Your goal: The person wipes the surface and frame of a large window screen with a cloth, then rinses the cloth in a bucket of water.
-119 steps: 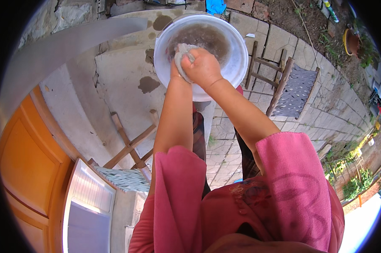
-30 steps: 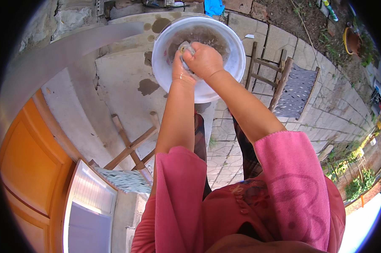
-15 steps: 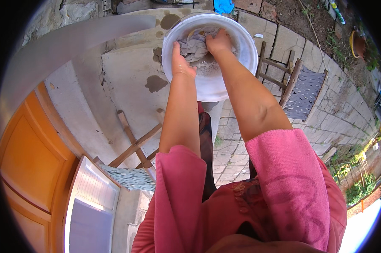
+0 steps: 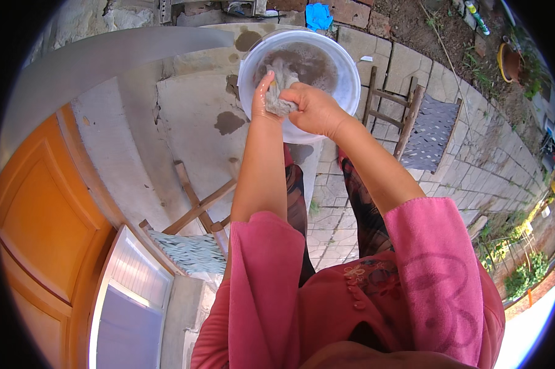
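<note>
Seen from above, an orange door [image 4: 40, 227] fills the far left, with a woven-seat wooden chair [image 4: 188, 240] beside it on cracked concrete. In the centre, the person's left hand [image 4: 264, 95] presses flat, fingers straight, against a wet grey cloth [image 4: 281, 86], while the right hand [image 4: 314, 107] has its grip clamped around the same cloth. The cloth is held over a white plastic basin [image 4: 345, 77] of murky water standing on the paving. Right of the basin stands a second wooden chair [image 4: 422, 126]. Both forearms emerge from pink sleeves.
</note>
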`<state>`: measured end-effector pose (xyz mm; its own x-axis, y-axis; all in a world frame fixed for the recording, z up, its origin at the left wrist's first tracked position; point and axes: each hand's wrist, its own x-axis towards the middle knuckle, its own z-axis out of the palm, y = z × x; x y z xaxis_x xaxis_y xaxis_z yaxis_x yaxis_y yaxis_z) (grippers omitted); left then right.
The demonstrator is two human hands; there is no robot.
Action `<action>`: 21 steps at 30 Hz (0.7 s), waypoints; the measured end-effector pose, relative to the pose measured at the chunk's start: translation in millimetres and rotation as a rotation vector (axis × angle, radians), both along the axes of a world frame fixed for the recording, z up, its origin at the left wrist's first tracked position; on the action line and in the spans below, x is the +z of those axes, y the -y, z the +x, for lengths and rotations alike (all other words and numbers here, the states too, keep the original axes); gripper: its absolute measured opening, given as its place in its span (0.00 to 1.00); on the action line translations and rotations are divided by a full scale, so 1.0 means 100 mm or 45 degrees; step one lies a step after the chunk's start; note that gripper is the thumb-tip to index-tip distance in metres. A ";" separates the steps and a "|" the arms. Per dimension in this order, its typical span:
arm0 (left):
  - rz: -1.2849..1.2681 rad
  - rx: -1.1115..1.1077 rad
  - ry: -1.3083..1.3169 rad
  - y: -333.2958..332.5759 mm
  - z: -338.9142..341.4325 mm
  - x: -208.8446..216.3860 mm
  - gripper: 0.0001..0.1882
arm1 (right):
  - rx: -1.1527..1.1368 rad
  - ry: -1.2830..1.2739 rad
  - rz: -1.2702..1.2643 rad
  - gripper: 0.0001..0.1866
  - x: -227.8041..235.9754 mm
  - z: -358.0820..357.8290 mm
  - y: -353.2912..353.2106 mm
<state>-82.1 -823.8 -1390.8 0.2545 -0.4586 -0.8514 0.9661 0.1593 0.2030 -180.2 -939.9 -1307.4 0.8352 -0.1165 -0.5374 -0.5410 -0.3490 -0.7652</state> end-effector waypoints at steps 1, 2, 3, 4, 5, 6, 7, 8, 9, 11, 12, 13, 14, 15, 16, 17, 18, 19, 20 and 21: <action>0.013 -0.058 0.006 -0.03 -0.01 0.07 0.22 | 0.069 0.015 -0.008 0.22 0.15 -0.03 0.06; -0.020 -0.039 -0.068 -0.06 -0.05 0.13 0.21 | 0.139 0.031 -0.016 0.22 0.25 -0.07 0.12; 0.020 0.042 -0.072 -0.07 -0.10 0.19 0.21 | -0.088 0.100 0.088 0.22 0.22 -0.13 0.14; 0.056 0.112 -0.080 -0.02 -0.16 0.34 0.21 | -0.325 0.168 0.189 0.22 0.10 -0.24 0.12; 0.095 0.185 -0.088 0.02 -0.19 0.46 0.21 | -0.559 0.235 0.294 0.22 -0.01 -0.33 0.13; -0.014 0.318 -0.129 -0.01 -0.22 0.48 0.25 | -0.755 0.108 0.544 0.28 -0.11 -0.38 0.19; -0.016 0.324 -0.031 0.01 -0.23 0.56 0.27 | -0.951 -0.041 0.532 0.31 -0.05 -0.39 0.20; -0.017 0.331 0.066 0.01 -0.28 0.66 0.29 | -1.145 -0.193 0.518 0.34 0.01 -0.40 0.20; -0.017 0.338 0.162 0.02 -0.32 0.75 0.31 | -1.337 -0.348 0.501 0.38 0.06 -0.41 0.22; -0.046 0.262 0.250 0.04 -0.35 0.90 0.32 | -1.360 -0.472 0.756 0.42 0.12 -0.44 0.18; -0.059 0.224 0.293 0.04 -0.36 0.97 0.33 | -1.377 -0.538 0.984 0.42 0.15 -0.47 0.17; -0.064 0.193 0.312 0.04 -0.38 1.06 0.33 | -1.388 -0.606 1.213 0.42 0.23 -0.46 0.16; -0.069 0.162 0.331 0.05 -0.39 1.14 0.32 | -1.360 -0.563 1.439 0.42 0.25 -0.45 0.12; -0.073 0.131 0.350 0.06 -0.41 1.23 0.32 | -1.349 -0.489 1.513 0.44 0.28 -0.44 0.09; -0.068 0.117 0.355 0.05 -0.43 1.29 0.30 | -1.334 -0.415 1.587 0.45 0.34 -0.40 0.06; -0.069 0.130 0.354 0.04 -0.46 1.35 0.29 | -1.317 -0.340 1.661 0.47 0.39 -0.37 0.03; -0.070 0.143 0.353 0.04 -0.50 1.41 0.28 | -1.365 -0.306 1.713 0.42 0.45 -0.35 0.01; -0.073 0.152 0.350 0.04 -0.54 1.48 0.27 | -1.445 -0.246 1.726 0.39 0.54 -0.30 -0.01; -0.073 0.138 0.397 0.05 -0.59 1.55 0.23 | -1.526 -0.186 1.738 0.37 0.62 -0.24 -0.05; -0.063 0.168 0.390 0.08 -0.61 1.61 0.22 | -1.607 -0.124 1.749 0.35 0.67 -0.21 -0.06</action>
<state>-143.1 -831.4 -1230.1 0.5550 -0.4434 -0.7038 0.8319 0.2954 0.4698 -201.5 -933.4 -1240.0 0.5767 -0.0621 -0.8146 -0.0093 0.9965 -0.0826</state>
